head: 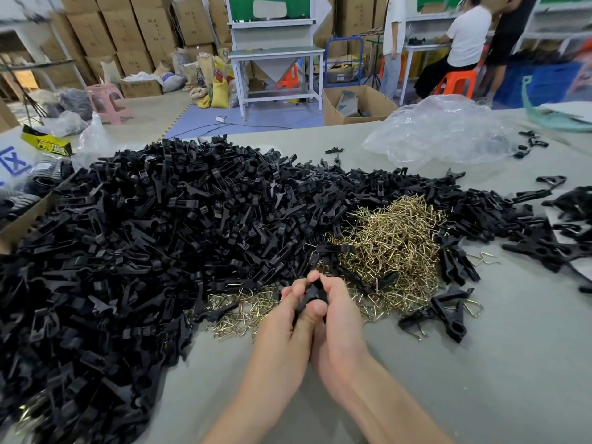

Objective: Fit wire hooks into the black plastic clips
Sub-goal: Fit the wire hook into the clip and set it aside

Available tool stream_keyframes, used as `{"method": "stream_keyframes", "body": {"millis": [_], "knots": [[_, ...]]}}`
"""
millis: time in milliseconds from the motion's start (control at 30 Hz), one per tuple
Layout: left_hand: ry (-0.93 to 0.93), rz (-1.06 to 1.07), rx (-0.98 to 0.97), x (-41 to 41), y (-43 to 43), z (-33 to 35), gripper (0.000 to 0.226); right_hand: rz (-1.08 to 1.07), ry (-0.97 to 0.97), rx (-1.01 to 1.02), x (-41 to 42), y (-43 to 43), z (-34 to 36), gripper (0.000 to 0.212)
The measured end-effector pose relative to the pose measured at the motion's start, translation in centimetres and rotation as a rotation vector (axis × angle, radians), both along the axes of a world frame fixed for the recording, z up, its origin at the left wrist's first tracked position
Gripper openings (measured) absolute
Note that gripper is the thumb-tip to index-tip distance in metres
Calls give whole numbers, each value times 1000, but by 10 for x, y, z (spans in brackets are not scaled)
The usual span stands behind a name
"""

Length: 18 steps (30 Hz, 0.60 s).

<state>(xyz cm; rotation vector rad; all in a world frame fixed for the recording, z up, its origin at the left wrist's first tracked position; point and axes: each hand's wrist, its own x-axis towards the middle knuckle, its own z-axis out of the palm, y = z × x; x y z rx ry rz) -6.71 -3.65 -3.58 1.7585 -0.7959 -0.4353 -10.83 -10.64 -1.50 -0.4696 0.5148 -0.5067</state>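
Partly legible "PRO…" on yellow-black package (48,143); blue boxed "X" on white bag (14,174)

This is a small factory or assembly workshop with stock stored around its edges. A great heap of loose black clips (144,235) and a pile of brass-coloured hooks (390,245) lie in bulk on the grey counter (480,363). At the far left, cartons (128,30) are stacked high along the wall, with sacks (211,75) on the floor near them. A white metal workbench (275,56) stands far centre. At the far right, people (464,36) are at another bench, one seated on an orange stool (455,83).
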Motion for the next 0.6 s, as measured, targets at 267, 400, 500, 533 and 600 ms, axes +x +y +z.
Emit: {"method": "stream_keyframes", "body": {"millis": [267,400,500,533,600], "knots": [[108,32,-126,1,-1,-1,22,105,-54,-78,-3,-9,-8,19],[335,47,-256,6,2,3,43,228,-8,-359,-2,-16,-15,25],[318,34,-290,2,5,4,35,242,28,-488,-5,-18,-16,24],[290,44,-291,0,6,4,34,228,32,-538,-7,-17,-16,27],[230,72,-287,-3,8,3,35,186,10,-622,-12,-16,-12,28]]}}
